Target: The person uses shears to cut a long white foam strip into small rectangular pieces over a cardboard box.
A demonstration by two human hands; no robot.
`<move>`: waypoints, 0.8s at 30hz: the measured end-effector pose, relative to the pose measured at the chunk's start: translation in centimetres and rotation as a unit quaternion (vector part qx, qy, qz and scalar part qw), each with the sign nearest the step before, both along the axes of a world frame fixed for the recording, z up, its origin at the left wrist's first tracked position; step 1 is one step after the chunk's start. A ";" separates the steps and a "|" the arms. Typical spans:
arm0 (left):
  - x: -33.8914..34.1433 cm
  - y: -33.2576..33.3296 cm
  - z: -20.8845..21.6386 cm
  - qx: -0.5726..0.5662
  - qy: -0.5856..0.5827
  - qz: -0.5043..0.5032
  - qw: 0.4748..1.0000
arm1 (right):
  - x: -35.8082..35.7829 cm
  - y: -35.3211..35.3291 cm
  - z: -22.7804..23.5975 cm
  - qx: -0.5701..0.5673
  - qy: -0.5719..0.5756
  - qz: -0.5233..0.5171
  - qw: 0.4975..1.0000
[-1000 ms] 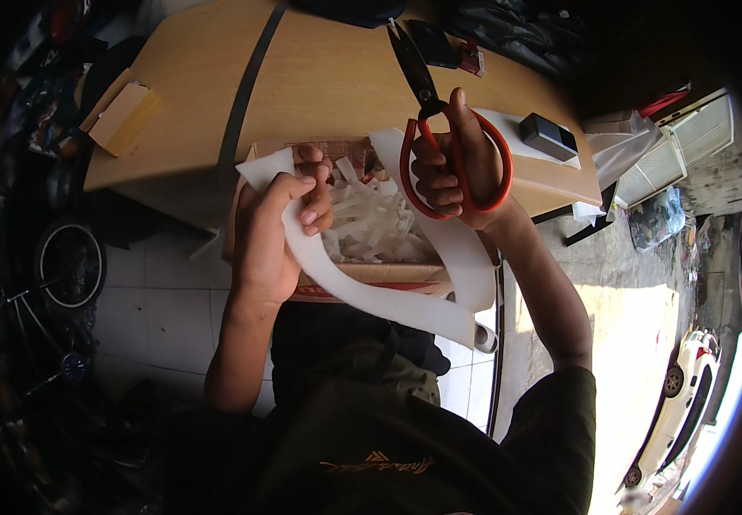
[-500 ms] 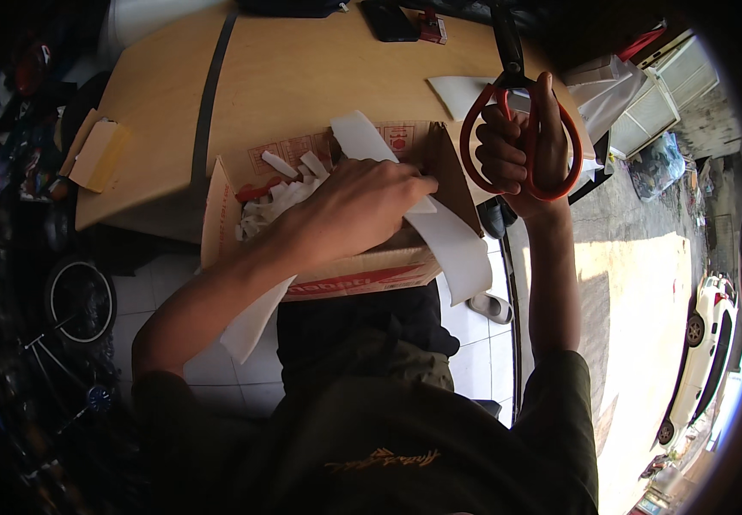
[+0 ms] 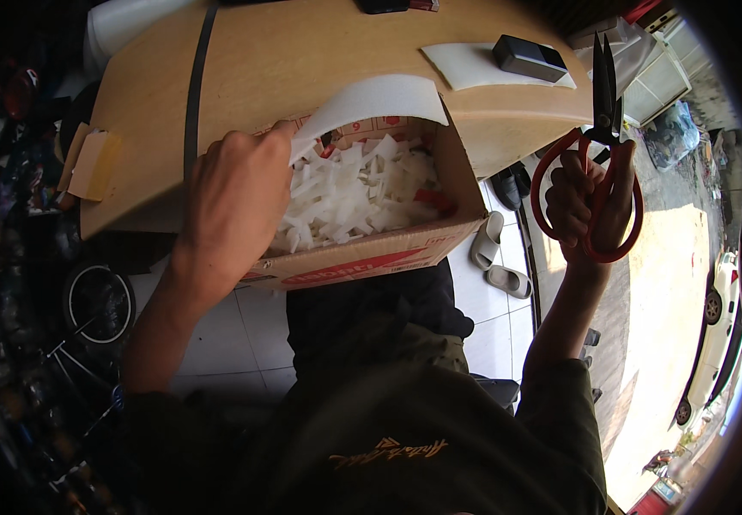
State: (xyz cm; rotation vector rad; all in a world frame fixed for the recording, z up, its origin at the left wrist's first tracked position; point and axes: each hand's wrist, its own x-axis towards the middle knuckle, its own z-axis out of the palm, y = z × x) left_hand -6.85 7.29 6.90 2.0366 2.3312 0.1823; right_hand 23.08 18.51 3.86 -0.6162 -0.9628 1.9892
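Observation:
My left hand [image 3: 238, 202] grips the near end of a white foam strip [image 3: 375, 99] that arches over the far edge of an open cardboard box [image 3: 362, 257]. The box rests against my lap and is full of several white foam offcuts [image 3: 354, 193]. My right hand [image 3: 590, 202] is off to the right of the box, fingers through the red handles of a pair of scissors [image 3: 601, 103]. Their dark blades are closed and point up and away.
A wooden table [image 3: 285, 51] lies beyond the box, with a white foam sheet [image 3: 465, 64] and a small black box [image 3: 530, 56] on it. Sandals [image 3: 495, 253] sit on the tiled floor at right. A bicycle wheel [image 3: 100, 300] is at left.
My left hand has pulled back to the box's left side, lifting the foam strip over its far edge. My right hand with the scissors swung out to the right, away from the strip.

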 end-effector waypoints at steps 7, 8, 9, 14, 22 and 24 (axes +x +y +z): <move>-0.4 -0.6 -4.7 -0.152 -0.072 -0.106 0.980 | 0.4 -3.5 0.0 -0.025 -0.110 -0.060 0.992; -0.5 -0.6 -4.0 -0.162 -0.084 -0.103 0.978 | 0.6 -3.9 0.0 -0.028 -0.127 -0.069 0.989; -0.7 -0.8 -3.5 -0.128 -0.111 -0.107 0.980 | 1.4 -4.0 -0.5 0.012 -0.149 -0.022 0.988; -2.0 -1.5 -0.7 -0.027 -0.244 -0.073 0.967 | 2.3 -6.3 -1.6 0.074 -0.262 0.014 0.962; 2.6 2.2 -3.0 -0.022 -0.166 -0.228 0.959 | 1.5 -6.5 -2.2 0.079 -0.271 0.016 0.959; 2.3 3.9 -5.6 -0.134 -0.135 -0.254 0.948 | 1.5 -7.2 -1.9 0.079 -0.296 0.022 0.952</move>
